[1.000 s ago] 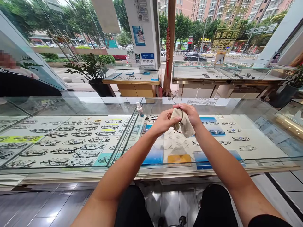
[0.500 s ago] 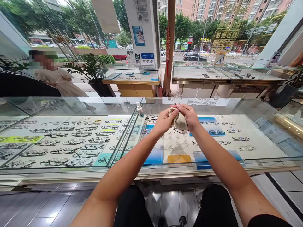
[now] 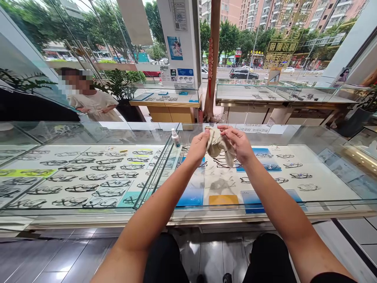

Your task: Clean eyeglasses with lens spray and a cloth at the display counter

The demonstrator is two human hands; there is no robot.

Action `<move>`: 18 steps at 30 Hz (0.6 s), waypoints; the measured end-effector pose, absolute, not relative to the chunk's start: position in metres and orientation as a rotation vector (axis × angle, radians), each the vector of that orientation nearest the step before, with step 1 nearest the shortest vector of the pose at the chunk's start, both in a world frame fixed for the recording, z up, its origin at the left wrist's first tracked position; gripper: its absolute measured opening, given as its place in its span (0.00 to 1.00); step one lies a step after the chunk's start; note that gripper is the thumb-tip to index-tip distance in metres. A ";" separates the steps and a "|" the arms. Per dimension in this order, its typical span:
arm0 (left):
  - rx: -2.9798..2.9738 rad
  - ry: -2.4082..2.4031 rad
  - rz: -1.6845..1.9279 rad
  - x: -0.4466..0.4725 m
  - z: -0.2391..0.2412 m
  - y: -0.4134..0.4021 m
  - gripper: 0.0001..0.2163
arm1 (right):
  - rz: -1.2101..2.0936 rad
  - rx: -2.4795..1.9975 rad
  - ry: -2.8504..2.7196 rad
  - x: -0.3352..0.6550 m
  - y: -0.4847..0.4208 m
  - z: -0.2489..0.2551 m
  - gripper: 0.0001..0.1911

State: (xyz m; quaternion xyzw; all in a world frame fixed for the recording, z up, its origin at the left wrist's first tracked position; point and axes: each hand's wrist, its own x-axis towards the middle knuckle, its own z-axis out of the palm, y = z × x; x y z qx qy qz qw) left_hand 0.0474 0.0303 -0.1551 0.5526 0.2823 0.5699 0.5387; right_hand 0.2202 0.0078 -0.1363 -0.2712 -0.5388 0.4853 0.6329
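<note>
Above the glass counter, my left hand [image 3: 199, 148] is closed on a cream-coloured cloth [image 3: 215, 148], thumb on top. The cloth is bunched and hangs down between my hands. My right hand [image 3: 239, 144] pinches a pair of thin-rimmed eyeglasses [image 3: 220, 140], whose round rim shows against the cloth. The rest of the eyeglasses is hidden by fingers and cloth. A small white spray bottle [image 3: 176, 139] stands upright on the counter top, to the left of my left hand.
Under the glass of the display counter [image 3: 188, 217] lie rows of eyeglasses [image 3: 85, 188], blue cards [image 3: 191, 192] and an orange-yellow piece [image 3: 223, 200]. A person [image 3: 92, 100] stands beyond the counter at left. More display cases [image 3: 165, 103] stand by the windows.
The eyeglasses' rim, earlier sticking up above my fingers, is now lower, in front of the cloth. My hands have parted slightly and the cloth hangs more open. The person has shifted right in view.
</note>
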 end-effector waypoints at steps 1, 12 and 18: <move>1.291 0.667 1.383 0.046 -0.154 0.032 0.33 | 1.093 -0.627 -1.274 0.220 0.008 -0.137 0.21; 1.295 0.701 1.417 0.039 -0.152 0.034 0.32 | 1.100 -0.776 -1.451 0.220 0.011 -0.142 0.22; 1.349 0.707 1.392 0.036 -0.147 0.030 0.32 | 1.122 -0.799 -1.484 0.220 0.009 -0.142 0.21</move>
